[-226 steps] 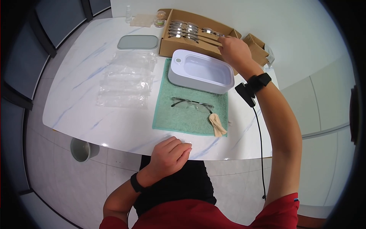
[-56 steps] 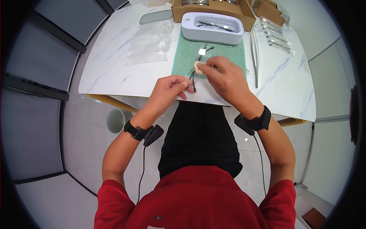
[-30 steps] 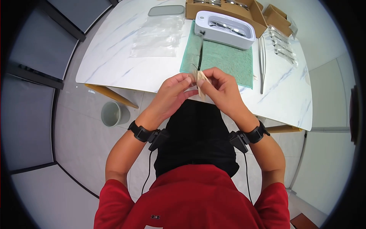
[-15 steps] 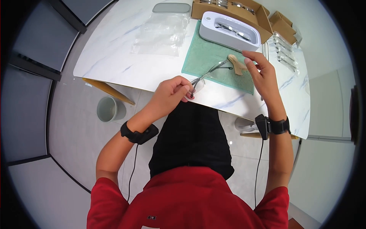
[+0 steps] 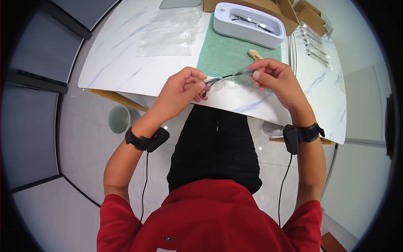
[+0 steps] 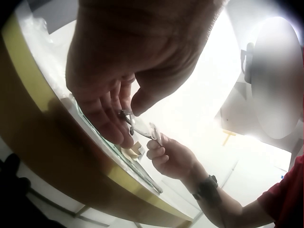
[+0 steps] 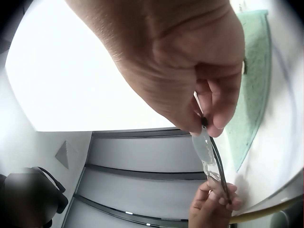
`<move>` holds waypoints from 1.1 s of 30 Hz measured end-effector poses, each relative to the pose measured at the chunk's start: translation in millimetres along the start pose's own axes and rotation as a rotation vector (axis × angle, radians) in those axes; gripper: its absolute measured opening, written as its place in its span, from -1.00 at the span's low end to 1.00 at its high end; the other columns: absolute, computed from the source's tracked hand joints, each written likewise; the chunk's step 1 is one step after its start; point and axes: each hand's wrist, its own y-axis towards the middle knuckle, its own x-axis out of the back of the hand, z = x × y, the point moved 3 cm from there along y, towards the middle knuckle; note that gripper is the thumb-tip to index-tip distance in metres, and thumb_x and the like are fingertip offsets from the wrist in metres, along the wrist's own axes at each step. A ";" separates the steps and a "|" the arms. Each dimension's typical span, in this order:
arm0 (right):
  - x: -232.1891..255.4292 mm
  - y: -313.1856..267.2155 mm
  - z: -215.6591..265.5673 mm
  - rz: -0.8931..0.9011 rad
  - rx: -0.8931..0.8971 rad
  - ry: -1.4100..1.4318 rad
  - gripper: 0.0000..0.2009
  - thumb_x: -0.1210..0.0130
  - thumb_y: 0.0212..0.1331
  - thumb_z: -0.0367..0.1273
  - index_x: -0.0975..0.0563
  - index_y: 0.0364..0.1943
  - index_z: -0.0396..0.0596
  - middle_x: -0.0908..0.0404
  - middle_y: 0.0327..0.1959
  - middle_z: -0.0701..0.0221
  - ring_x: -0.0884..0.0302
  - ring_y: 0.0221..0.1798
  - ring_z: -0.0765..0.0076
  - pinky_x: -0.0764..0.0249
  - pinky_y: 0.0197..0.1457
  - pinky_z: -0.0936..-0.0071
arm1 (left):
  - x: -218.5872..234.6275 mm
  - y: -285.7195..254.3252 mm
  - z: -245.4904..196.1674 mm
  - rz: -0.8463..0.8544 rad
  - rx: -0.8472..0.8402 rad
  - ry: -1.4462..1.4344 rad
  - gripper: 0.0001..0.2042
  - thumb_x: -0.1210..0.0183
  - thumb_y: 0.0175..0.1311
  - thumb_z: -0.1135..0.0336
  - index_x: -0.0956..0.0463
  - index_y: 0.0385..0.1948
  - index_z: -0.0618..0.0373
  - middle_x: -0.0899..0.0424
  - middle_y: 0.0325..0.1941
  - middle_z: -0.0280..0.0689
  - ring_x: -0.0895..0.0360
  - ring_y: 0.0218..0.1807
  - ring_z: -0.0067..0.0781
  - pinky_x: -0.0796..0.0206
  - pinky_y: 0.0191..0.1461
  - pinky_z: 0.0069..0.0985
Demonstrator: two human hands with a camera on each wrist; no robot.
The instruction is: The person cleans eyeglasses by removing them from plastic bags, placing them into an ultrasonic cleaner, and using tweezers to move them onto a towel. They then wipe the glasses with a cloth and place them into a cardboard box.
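Note:
Both hands hold a pair of glasses [image 5: 242, 78] level above the table's front edge. My left hand [image 5: 183, 88] pinches one end, near the folded dark temples. At the other end, my right hand [image 5: 278, 80] pinches the frame between thumb and fingers. In the right wrist view the clear lens [image 7: 203, 149] and dark temple run from one hand down to the other. A beige cloth [image 5: 254, 54] lies on the green towel [image 5: 224, 52] just beyond the right hand, partly hidden by it.
A white cleaning tub [image 5: 247, 35] with another pair of glasses inside stands on the towel. Clear plastic bags [image 5: 168, 35] lie at left, bagged glasses [image 5: 315, 46] at right beside long tweezers [image 5: 292, 54]. A cardboard box [image 5: 268, 10] stands behind.
The glasses were picked up from the towel and wiped with the beige cloth. The right hand then laid the cloth on the towel and came back to grip the glasses' other end.

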 end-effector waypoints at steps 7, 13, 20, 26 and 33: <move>-0.7 -1.1 -22.5 -0.145 -0.029 0.248 -0.78 -0.25 0.37 -0.41 -0.65 0.03 -0.17 -0.73 -0.22 0.39 -0.64 -0.23 0.60 -0.55 -0.15 0.64 | 32.9 22.0 0.9 -0.257 -0.176 0.238 -0.85 -0.21 0.46 0.38 -0.57 -0.07 0.24 -0.74 -0.24 -0.29 -0.69 -0.25 -0.54 -0.49 -0.14 -0.57; -0.3 -4.9 -34.6 -0.197 -0.024 0.333 -0.78 -0.24 0.38 -0.42 -0.63 0.03 -0.19 -0.74 -0.21 0.37 -0.63 -0.28 0.61 -0.55 -0.21 0.67 | 61.0 57.0 -20.9 -0.561 -0.265 1.069 -0.72 -0.40 0.24 0.11 -0.62 -0.42 0.14 -0.68 -0.52 -0.30 -0.60 -0.47 -0.38 -0.40 -0.35 -0.45; -1.4 -10.3 -37.7 -0.229 0.004 0.397 -0.80 -0.25 0.39 -0.42 -0.63 0.01 -0.16 -0.74 -0.21 0.37 -0.64 -0.28 0.62 -0.54 -0.24 0.69 | 48.2 82.4 -25.2 -0.443 -0.122 1.367 -0.57 -0.31 0.22 -0.08 -0.62 -0.55 0.15 -0.66 -0.61 -0.17 -0.61 -0.49 -0.06 -0.42 -0.37 -0.21; -7.7 -11.4 -42.4 -0.234 0.002 0.388 -0.82 -0.25 0.38 -0.42 -0.62 -0.01 -0.16 -0.74 -0.21 0.36 -0.64 -0.27 0.61 -0.53 -0.23 0.68 | 55.5 81.4 -13.8 -0.426 -0.111 1.350 -0.67 -0.26 0.23 0.06 -0.67 -0.50 0.17 -0.69 -0.56 -0.11 -0.65 -0.44 -0.01 -0.48 -0.31 -0.18; -29.0 -8.5 -28.2 -0.315 0.154 0.284 -0.80 -0.27 0.35 -0.42 -0.62 -0.02 -0.18 -0.73 -0.23 0.41 -0.66 -0.23 0.58 -0.52 -0.22 0.65 | 52.3 56.9 -19.3 -0.392 -0.085 1.245 -0.77 -0.18 0.20 0.24 -0.67 -0.49 0.22 -0.71 -0.49 -0.02 -0.67 -0.40 0.09 -0.50 -0.28 -0.10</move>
